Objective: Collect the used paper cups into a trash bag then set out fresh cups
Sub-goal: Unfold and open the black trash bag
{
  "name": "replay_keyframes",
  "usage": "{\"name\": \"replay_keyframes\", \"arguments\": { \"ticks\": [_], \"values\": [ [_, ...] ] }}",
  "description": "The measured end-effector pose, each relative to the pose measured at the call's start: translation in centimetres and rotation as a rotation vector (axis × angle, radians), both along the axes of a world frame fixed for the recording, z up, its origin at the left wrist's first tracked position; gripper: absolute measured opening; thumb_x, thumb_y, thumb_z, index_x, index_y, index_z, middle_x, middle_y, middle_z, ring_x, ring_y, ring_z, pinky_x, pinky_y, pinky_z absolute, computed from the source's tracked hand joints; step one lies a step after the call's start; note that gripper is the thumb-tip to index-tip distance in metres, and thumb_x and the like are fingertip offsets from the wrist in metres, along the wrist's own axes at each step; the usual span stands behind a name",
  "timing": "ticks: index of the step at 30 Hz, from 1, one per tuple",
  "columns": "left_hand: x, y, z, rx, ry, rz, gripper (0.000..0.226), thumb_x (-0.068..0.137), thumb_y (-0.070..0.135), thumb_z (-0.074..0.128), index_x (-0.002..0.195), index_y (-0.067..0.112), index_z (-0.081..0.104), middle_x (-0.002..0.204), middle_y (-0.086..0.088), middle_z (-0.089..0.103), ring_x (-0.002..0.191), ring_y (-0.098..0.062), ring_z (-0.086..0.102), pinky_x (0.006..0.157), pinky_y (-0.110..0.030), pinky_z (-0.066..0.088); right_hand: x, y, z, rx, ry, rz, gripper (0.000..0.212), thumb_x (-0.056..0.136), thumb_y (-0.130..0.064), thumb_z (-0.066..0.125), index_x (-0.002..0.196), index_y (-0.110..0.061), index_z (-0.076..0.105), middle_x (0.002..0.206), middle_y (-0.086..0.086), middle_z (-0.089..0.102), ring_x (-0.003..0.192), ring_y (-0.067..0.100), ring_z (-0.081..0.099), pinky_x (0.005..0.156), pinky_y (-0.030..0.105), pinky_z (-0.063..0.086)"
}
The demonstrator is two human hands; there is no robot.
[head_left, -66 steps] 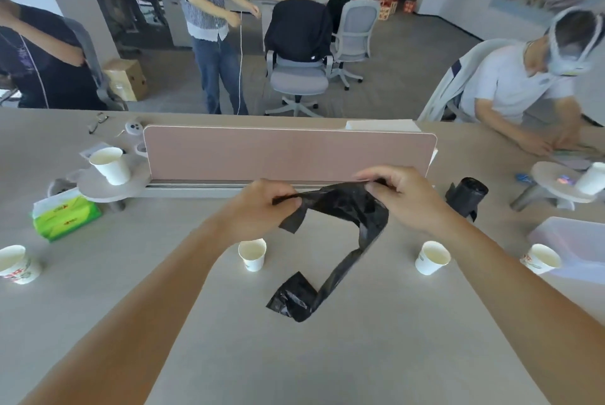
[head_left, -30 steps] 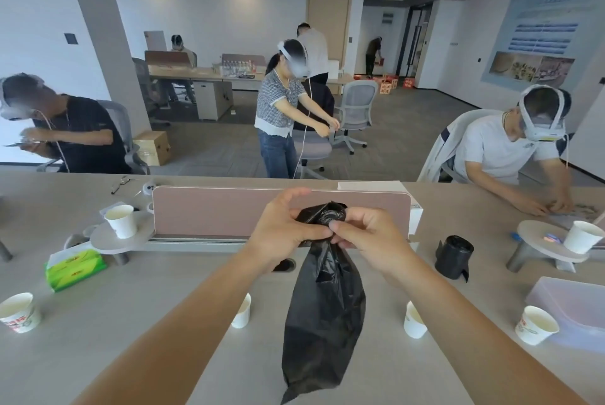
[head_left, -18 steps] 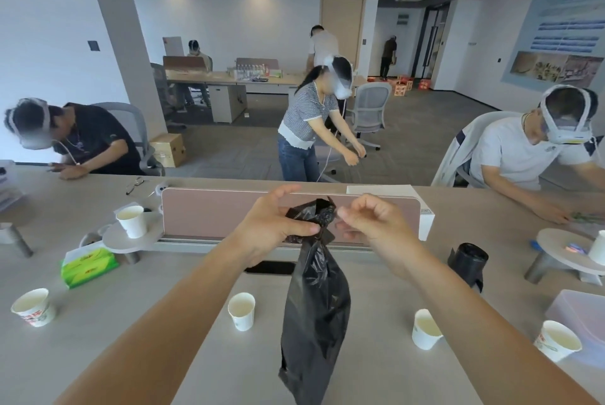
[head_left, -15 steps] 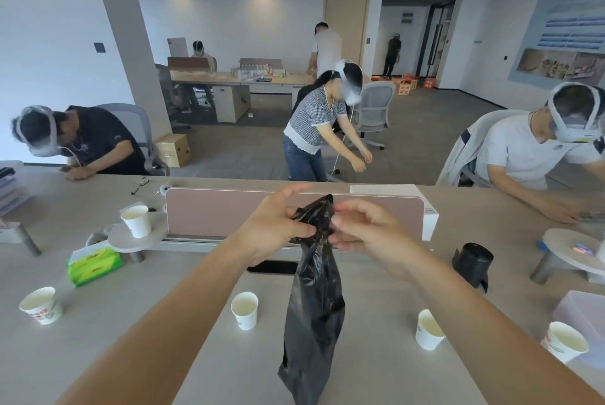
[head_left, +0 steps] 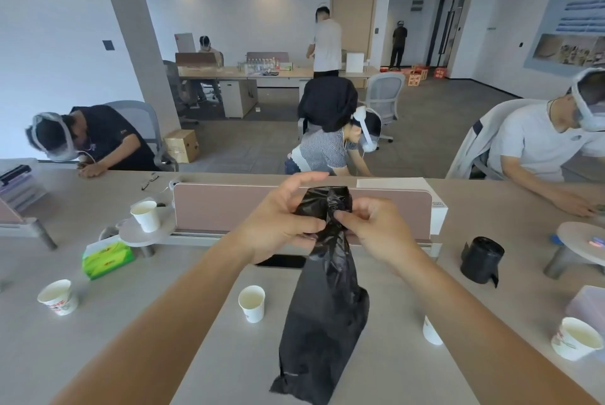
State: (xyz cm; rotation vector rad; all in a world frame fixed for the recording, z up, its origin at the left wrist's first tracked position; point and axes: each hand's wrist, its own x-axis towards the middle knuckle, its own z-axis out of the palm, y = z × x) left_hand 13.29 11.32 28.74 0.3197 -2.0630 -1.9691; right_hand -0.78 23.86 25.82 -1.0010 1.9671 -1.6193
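Unfurled, crinkly black bag (head_left: 324, 322) (mouth bunched) hangs pinched by left hand (head_left: 281, 228), right hand (head_left: 377, 231).

Trash bag (head_left: 324, 322) mouth is covered by left hand (head_left: 281, 227) & right hand (head_left: 376, 234); open or not can't be told. Its lowest tip is clipped by btm edge. Paper cup (head_left: 432, 334) is mostly hidden behind right forearm (head_left: 491, 339). Clear box (head_left: 589, 303) is cropped at rt edge. Dark obj (head_left: 281, 261) behind left wrist can't be identified

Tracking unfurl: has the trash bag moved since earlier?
Yes, upward: earlier draped with its tail on the desk, the trash bag hangs from left hand and right hand, top against the upper edge of the pink divider.
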Motion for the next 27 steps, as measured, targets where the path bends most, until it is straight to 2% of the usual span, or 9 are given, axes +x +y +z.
{"name": "replay_keyframes", "arguments": {
  "ticks": [3,6,9,13,16,18,20,23,27],
  "values": [
    [-0.4,-0.3,-0.2,-0.118,-0.025,0.141,0.074,0.072,-0.003,0.082,0.133,0.025,0.051,0.107,-0.014,0.074,0.098,-0.027,0.072,0.086,-0.044,0.059,-0.3,-0.3,-0.5,0.01,0.063,-0.029,0.03,0.089,-0.019,0.071,0.074,0.006,0.063,0.074,0.028,0.068,0.062,0.021,0.058,0.066,0.045,0.056],
    [-0.6,-0.5,-0.3,-0.122,-0.047,0.194,0.077,0.061,0.01,0.092,0.127,0.023,0.055,0.118,-0.013,0.069,0.099,-0.026,0.072,0.089,-0.046,0.057,-0.1,-0.2,-0.2,-0.006,0.129,-0.062,0.043,0.077,-0.03,0.082,0.054,-0.009,0.052,0.049,0.005,0.05,0.046,0.009,0.041,0.047,0.024,0.036],
    [-0.6,-0.6,-0.2,-0.033,-0.002,0.167,0.061,0.067,-0.002,0.085,0.118,0.02,0.059,0.118,-0.017,0.067,0.093,-0.028,0.072,0.086,-0.044,0.058,0.2,0.1,0.5,-0.02,0.192,-0.106,0.051,0.073,-0.032,0.085,0.049,-0.016,0.043,0.045,-0.006,0.04,0.039,0.004,0.031,0.041,0.017,0.025],
    [-0.5,-0.9,0.1,0.141,0.047,0.131,0.056,0.078,-0.02,0.066,0.12,0.017,0.058,0.102,-0.011,0.07,0.082,-0.024,0.067,0.078,-0.035,0.058,-0.3,0.5,1.1,-0.003,0.287,-0.073,0.051,0.085,-0.04,0.071,0.052,-0.014,0.042,0.05,-0.001,0.039,0.047,0.009,0.032,0.047,0.027,0.028],
    [-0.6,-1.2,0.2,0.122,-0.014,0.136,0.054,0.081,-0.021,0.059,0.122,0.014,0.056,0.093,-0.014,0.065,0.077,-0.02,0.062,0.064,-0.026,0.053,-0.7,0.5,1.0,-0.009,0.271,0.052,0.032,0.093,-0.027,0.065,0.07,-0.006,0.057,0.064,0.012,0.059,0.061,0.012,0.049,0.062,0.04,0.049],
    [-0.6,-1.3,0.2,0.088,-0.049,0.121,0.054,0.076,-0.016,0.06,0.122,0.012,0.055,0.091,-0.016,0.068,0.082,-0.021,0.063,0.06,-0.024,0.047,-1.2,0.6,0.9,-0.037,0.236,0.07,0.017,0.093,-0.017,0.064,0.076,-0.018,0.063,0.079,0.02,0.067,0.07,0.019,0.057,0.075,0.05,0.053],
    [-0.6,-1.3,0.2,0.049,-0.047,0.092,0.055,0.071,-0.007,0.064,0.123,0.012,0.055,0.095,-0.018,0.069,0.09,-0.027,0.06,0.07,-0.03,0.049,-1.3,0.6,1.1,-0.07,0.206,0.042,0.03,0.089,-0.011,0.069,0.063,-0.025,0.059,0.069,0.011,0.063,0.065,0.016,0.053,0.066,0.041,0.051],
    [-0.9,-0.8,0.1,0.089,-0.008,0.015,0.065,0.07,-0.003,0.067,0.132,0.009,0.052,0.114,-0.021,0.067,0.099,-0.032,0.064,0.097,-0.045,0.052,-1.0,0.5,1.3,-0.127,0.173,0.013,0.044,0.078,-0.012,0.08,0.054,-0.019,0.044,0.049,-0.011,0.042,0.048,0.006,0.034,0.047,0.019,0.03],
    [-1.3,-1.0,-0.1,0.353,0.16,-0.074,0.069,0.071,-0.015,0.05,0.136,0.007,0.049,0.117,-0.024,0.064,0.097,-0.033,0.065,0.094,-0.052,0.051,-0.7,0.7,1.8,-0.137,0.18,-0.017,0.05,0.083,-0.023,0.076,0.048,-0.015,0.041,0.043,-0.006,0.039,0.042,0.008,0.031,0.044,0.02,0.026]
  ]
}}
